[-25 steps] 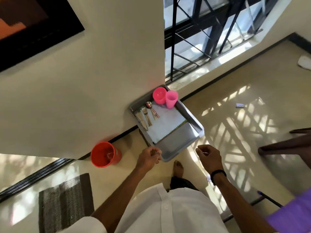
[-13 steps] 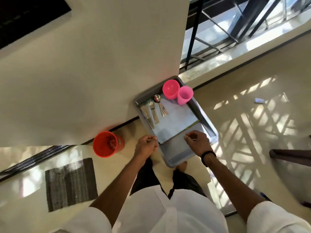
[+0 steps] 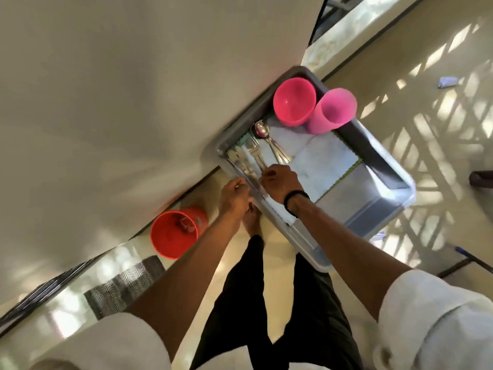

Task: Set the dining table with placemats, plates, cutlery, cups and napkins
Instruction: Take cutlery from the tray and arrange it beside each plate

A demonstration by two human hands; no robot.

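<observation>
A grey tray stands against the wall. At its far end are a deep pink cup and a lighter pink cup. Spoons, forks and knives lie side by side on a white napkin with a green edge. My right hand is over the tray's near left part, its curled fingers pinching the handle ends of the forks. My left hand hovers at the tray's left rim beside the knives, fingers curled, with nothing visible in it.
An orange bucket stands on the floor to the left by the wall, with a striped mat nearer to me. A scrap of paper lies on the sunlit floor at right. A dark chair leg shows at the right edge.
I have leaned in closer to the tray. My right hand has moved left from the napkin's near edge to the fork handles. My left hand has stayed by the tray's left rim.
</observation>
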